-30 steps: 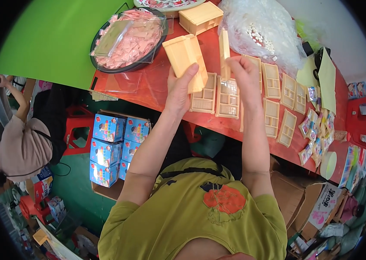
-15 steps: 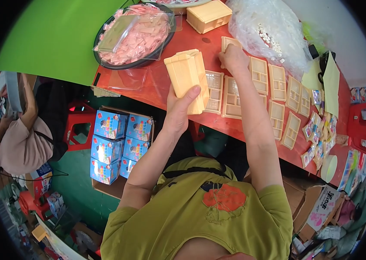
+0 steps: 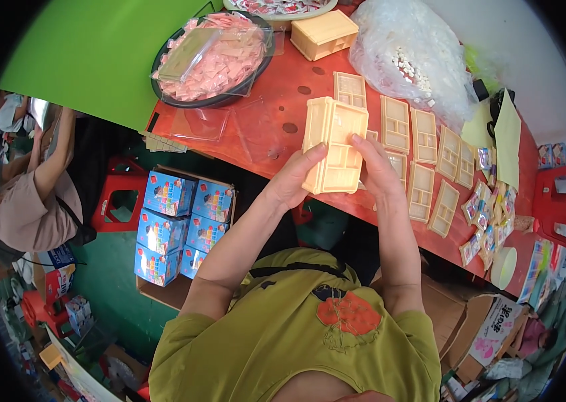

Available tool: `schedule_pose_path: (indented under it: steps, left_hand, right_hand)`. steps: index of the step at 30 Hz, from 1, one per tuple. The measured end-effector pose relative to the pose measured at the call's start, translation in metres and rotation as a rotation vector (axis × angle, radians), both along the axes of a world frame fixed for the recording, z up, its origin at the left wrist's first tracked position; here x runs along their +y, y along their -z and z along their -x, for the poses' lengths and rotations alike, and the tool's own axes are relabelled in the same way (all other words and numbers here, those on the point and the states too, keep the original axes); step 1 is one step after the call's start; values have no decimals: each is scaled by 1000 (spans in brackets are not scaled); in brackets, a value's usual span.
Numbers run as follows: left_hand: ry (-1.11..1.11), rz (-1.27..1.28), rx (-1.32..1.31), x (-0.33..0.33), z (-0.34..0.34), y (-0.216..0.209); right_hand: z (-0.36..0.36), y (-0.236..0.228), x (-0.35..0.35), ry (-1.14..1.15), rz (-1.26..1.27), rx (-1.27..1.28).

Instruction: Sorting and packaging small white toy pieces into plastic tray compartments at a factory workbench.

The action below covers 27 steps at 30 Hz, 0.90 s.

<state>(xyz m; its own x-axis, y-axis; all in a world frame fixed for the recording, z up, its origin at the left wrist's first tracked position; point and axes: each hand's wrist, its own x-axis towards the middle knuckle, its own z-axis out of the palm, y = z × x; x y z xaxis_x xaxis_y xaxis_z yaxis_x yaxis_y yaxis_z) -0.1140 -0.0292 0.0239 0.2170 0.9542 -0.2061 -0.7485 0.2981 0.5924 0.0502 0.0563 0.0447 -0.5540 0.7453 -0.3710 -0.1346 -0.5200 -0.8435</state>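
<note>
Over the near edge of the red table (image 3: 289,100) | left hand (image 3: 296,177) and right hand (image 3: 380,169), angled inward, thumbs uppermost, pinched the cream compartment box (image 3: 338,149) from opposite sides | divided face turned toward the viewer, long axis running toward the far edge | divided trays (image 3: 423,134) lay to its right; green floor (image 3: 112,275) below

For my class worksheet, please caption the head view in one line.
Left hand and right hand hold a cream compartmented box at a red table, near divided trays.
</note>
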Motion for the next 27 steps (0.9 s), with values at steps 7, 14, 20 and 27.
schedule_pose_path:
  steps: [7, 14, 20, 27]
  left_hand:
    - [-207, 0, 116, 34, 6, -12]
    - [-427, -46, 183, 52, 33, -41]
    - [-293, 82, 310, 11, 24, -19]
    - [-392, 73, 406, -59, 43, 5]
  right_hand:
    - [19, 0, 40, 204, -122, -25]
    - [60, -5, 185, 301, -98, 114]
    - [119, -7, 243, 467, -224, -106]
    - [118, -10, 229, 264, -264, -197]
